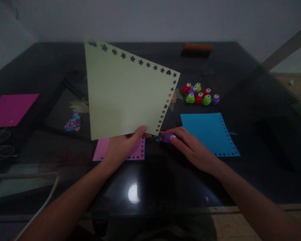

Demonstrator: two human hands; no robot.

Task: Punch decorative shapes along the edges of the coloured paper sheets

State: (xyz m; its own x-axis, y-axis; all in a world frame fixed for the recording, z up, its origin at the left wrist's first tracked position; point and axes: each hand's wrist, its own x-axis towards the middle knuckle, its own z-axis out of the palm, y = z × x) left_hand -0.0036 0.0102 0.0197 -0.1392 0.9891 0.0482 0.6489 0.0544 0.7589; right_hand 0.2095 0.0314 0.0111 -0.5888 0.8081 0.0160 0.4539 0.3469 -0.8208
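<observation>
Raised in the middle is a pale green sheet of paper (125,93), with star, flower and heart holes punched along its top and right edges. My left hand (122,144) pinches its lower edge, thumb on the front. Just right of the sheet's lower corner, my right hand (190,145) is closed round a purple craft punch (168,138). Bits of punched confetti (157,137) lie beside that punch. A pink sheet (101,152) with punched edges lies under my left hand, and a blue sheet (203,129) with punched edges lies beyond my right hand.
Several red, green and purple craft punches (199,97) are grouped behind the blue sheet. A confetti pile (74,122) lies to the left, near a magenta sheet (12,108). A brown roll (198,47) rests at the back of the dark glossy table (165,187).
</observation>
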